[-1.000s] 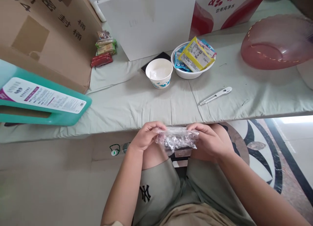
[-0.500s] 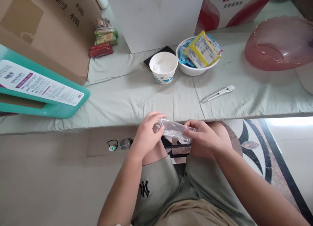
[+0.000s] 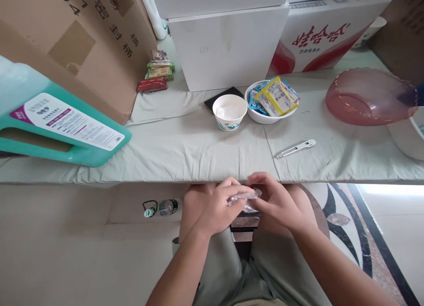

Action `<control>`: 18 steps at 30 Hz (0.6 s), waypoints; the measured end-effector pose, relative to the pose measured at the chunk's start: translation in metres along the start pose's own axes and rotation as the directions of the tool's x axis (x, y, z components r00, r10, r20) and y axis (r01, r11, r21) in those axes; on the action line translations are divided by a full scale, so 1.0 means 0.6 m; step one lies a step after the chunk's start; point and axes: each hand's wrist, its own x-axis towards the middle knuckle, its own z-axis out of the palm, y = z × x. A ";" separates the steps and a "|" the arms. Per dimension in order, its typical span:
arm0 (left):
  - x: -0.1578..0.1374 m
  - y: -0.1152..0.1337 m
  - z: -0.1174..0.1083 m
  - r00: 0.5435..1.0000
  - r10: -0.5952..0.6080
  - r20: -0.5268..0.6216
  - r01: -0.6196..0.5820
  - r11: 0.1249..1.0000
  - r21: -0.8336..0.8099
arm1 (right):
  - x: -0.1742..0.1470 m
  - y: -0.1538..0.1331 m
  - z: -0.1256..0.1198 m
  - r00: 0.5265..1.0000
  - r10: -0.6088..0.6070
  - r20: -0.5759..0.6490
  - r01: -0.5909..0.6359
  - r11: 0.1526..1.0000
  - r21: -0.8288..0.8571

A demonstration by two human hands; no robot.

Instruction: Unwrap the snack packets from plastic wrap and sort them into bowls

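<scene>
A crumpled clear plastic bag (image 3: pixel 251 206) is bunched between my hands, over my lap and just below the table edge. My left hand (image 3: pixel 223 204) closes on it, fingers over the top and thumb underneath. On the other side my right hand (image 3: pixel 276 202) is curved with its thumb and forefinger apart; its thumb lies by the plastic, and whether it touches is hard to see. Above them on the table stands a white paper bowl (image 3: pixel 229 112) with a blue pattern and something clear and crinkled inside. A white utility knife (image 3: pixel 296 149) lies to the right.
Beside the paper bowl, a white bowl (image 3: pixel 265 118) holds several packets, with a dark flat object (image 3: pixel 218 96) behind. A pink translucent basin (image 3: pixel 361 98) stands right. A green jug (image 3: pixel 96 147) and cardboard box (image 3: pixel 109 81) stand left. A plastic bottle (image 3: pixel 168 207) lies on the floor.
The plastic went from stretched between both hands to bunched up in my left hand. My right hand's fingers have spread apart. The view has tilted up, so everything sits lower.
</scene>
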 end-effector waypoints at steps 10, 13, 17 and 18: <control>0.122 -0.010 -0.086 0.839 0.260 -0.478 -0.149 0.955 0.258 | 0.183 -0.083 -0.068 0.804 -0.540 -0.248 0.253 0.689 -0.679; 0.172 -0.023 -0.107 0.828 0.301 -0.474 -0.066 0.891 0.450 | 0.307 -0.131 -0.057 0.802 -0.597 -0.033 0.303 0.454 -0.838; 0.180 -0.046 -0.089 0.890 0.358 -0.283 -0.010 0.635 0.773 | 0.434 -0.119 -0.024 0.896 -0.379 0.232 0.358 0.306 -0.882; 0.176 -0.050 -0.083 0.893 0.373 -0.252 -0.005 0.567 0.823 | 0.453 -0.106 -0.016 0.889 -0.375 0.262 0.386 0.307 -0.870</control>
